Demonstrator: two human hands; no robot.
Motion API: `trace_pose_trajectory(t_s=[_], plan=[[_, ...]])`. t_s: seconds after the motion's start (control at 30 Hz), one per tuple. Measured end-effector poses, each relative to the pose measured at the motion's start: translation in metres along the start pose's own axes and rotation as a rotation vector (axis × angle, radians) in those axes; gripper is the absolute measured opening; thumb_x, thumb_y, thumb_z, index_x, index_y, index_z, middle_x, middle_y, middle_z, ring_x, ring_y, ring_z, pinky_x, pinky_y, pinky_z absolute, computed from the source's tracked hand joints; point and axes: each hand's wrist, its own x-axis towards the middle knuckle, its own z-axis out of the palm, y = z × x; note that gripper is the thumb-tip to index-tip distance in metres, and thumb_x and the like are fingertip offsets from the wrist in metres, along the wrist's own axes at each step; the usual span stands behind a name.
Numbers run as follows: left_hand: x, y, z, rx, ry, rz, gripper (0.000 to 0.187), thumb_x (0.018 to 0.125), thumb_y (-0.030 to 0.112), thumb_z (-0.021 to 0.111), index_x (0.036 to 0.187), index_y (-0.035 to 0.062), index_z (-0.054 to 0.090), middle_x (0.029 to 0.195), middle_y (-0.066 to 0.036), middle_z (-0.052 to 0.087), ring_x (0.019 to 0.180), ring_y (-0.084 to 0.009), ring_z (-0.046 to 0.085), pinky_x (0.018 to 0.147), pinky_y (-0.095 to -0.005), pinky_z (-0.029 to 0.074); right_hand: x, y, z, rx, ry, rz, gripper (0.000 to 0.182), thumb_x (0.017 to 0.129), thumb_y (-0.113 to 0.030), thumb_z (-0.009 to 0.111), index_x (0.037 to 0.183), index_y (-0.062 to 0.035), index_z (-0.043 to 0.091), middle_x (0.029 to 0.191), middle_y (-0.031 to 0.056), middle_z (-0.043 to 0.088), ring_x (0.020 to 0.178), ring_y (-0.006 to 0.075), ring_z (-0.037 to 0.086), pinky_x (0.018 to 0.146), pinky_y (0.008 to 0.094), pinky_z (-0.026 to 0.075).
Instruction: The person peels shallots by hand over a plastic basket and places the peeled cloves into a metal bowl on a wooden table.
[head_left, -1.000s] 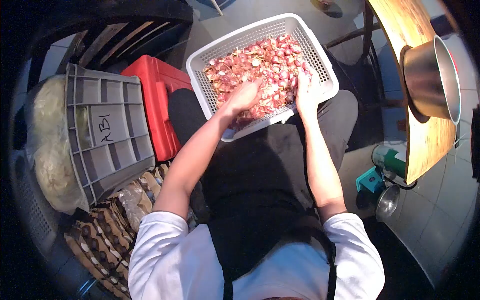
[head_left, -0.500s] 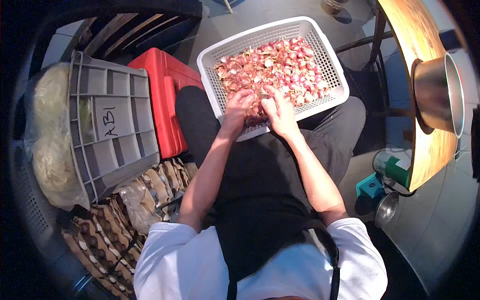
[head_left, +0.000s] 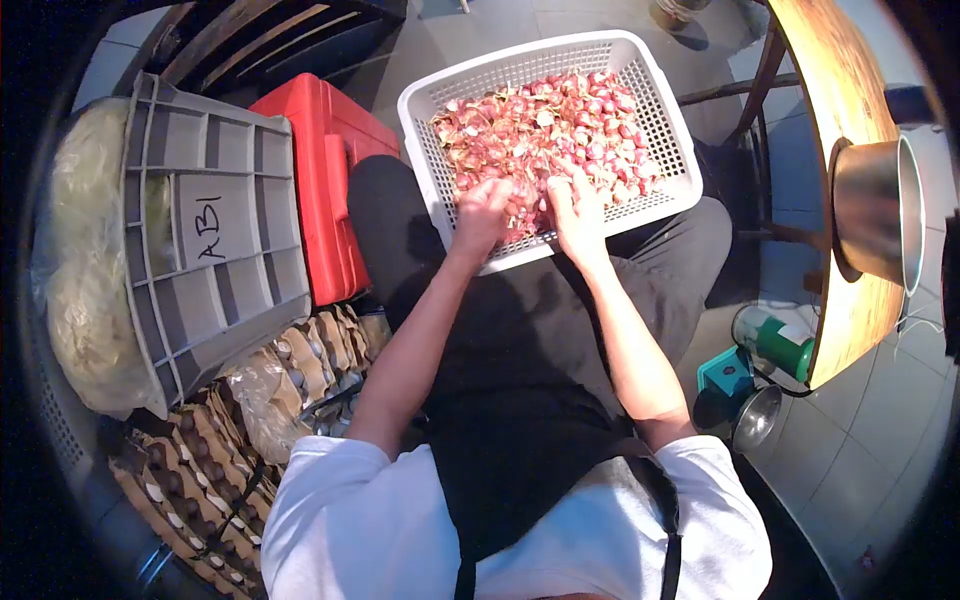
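A white perforated basket (head_left: 682, 165) rests tilted across my lap, with many small red shallots (head_left: 600, 120) and loose papery skins spread inside. Over its near side, my left hand (head_left: 484, 212) has its fingers curled together in a pinch. Just right of it, my right hand (head_left: 577, 208) is closed too, its thumb up against the fingers. Both are low over the shallots, a small gap apart. Whatever sits between the fingertips of either hand is too small and bright to make out.
On the left stand a red box (head_left: 312, 190), a grey crate (head_left: 215, 225) marked "ABI" and egg trays (head_left: 190, 490). A metal pot (head_left: 875, 210) sits on the wooden table (head_left: 850, 70) at right, with a green container (head_left: 780, 342) and metal bowl (head_left: 757, 420) below.
My hands have drawn slightly farther apart, and the right hand's fingers have closed in. The view has shifted a little.
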Motion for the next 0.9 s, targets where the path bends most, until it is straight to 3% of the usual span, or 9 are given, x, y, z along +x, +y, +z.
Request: trace_pose_trajectory(t_s=[0.03,0.1,0.23,0.3,0.4,0.63,0.9], plan=[[0.000,0.002,0.000,0.038,0.020,-0.002,0.013,0.097,0.015,0.055,0.092,0.0042,0.061,0.070,-0.001,0.056,0.054,-0.0060,0.050,0.045,-0.0233,0.038,0.001,0.005,0.001,-0.009,0.013,-0.023,0.038,0.097,-0.021,0.056,0.128,0.0011,0.053,0.080,0.0090,0.063,0.070,0.0147,0.059,0.068,0.0294,0.048],[0.000,0.011,0.000,-0.136,0.102,-0.322,0.022,0.097,0.017,0.055,0.082,0.0020,0.059,0.076,-0.003,0.061,0.057,-0.0067,0.052,0.050,-0.0226,0.041,0.000,0.006,0.001,0.026,0.020,-0.023,0.038,0.097,-0.020,0.056,0.128,0.0010,0.053,0.078,0.0079,0.062,0.068,0.0133,0.058,0.067,0.0284,0.048],[0.001,0.010,0.008,-0.147,0.067,-0.130,0.014,0.095,0.010,0.055,0.103,-0.0012,0.058,0.101,-0.010,0.067,0.071,-0.0094,0.060,0.062,-0.0222,0.049,-0.002,0.001,0.000,0.106,0.004,0.007,0.037,0.099,-0.019,0.054,0.130,-0.0002,0.052,0.077,0.0029,0.061,0.066,0.0087,0.054,0.062,0.0239,0.044],[0.002,0.006,0.012,-0.313,0.090,-0.081,0.025,0.093,0.006,0.057,0.117,-0.0006,0.054,0.108,-0.013,0.067,0.071,-0.0100,0.059,0.061,-0.0226,0.050,-0.001,0.001,-0.001,0.127,0.002,0.017,0.037,0.099,-0.019,0.054,0.130,-0.0002,0.052,0.077,0.0024,0.061,0.066,0.0081,0.054,0.062,0.0235,0.044],[0.002,0.009,0.008,-0.213,0.002,-0.128,0.036,0.095,0.007,0.055,0.129,-0.0008,0.047,0.113,-0.014,0.066,0.077,-0.0111,0.060,0.063,-0.0232,0.050,-0.001,-0.005,-0.003,0.161,-0.010,0.050,0.038,0.097,-0.019,0.056,0.129,0.0015,0.053,0.076,0.0060,0.063,0.069,0.0110,0.059,0.066,0.0273,0.048],[0.002,0.020,0.009,-0.267,-0.054,-0.213,0.029,0.100,0.015,0.052,0.124,-0.0013,0.054,0.092,-0.003,0.062,0.080,-0.0101,0.059,0.069,-0.0235,0.050,-0.005,-0.016,-0.009,0.109,-0.164,-0.059,0.037,0.097,-0.019,0.055,0.128,0.0018,0.053,0.080,0.0073,0.065,0.070,0.0121,0.060,0.067,0.0275,0.049],[-0.001,0.026,0.008,-0.378,-0.132,-0.219,0.026,0.096,0.011,0.057,0.119,-0.0022,0.056,0.095,-0.005,0.063,0.080,-0.0103,0.060,0.071,-0.0238,0.049,-0.007,-0.016,-0.005,0.137,-0.162,-0.046,0.033,0.097,-0.021,0.054,0.124,-0.0021,0.058,0.082,0.0076,0.068,0.071,0.0124,0.062,0.065,0.0274,0.050]])
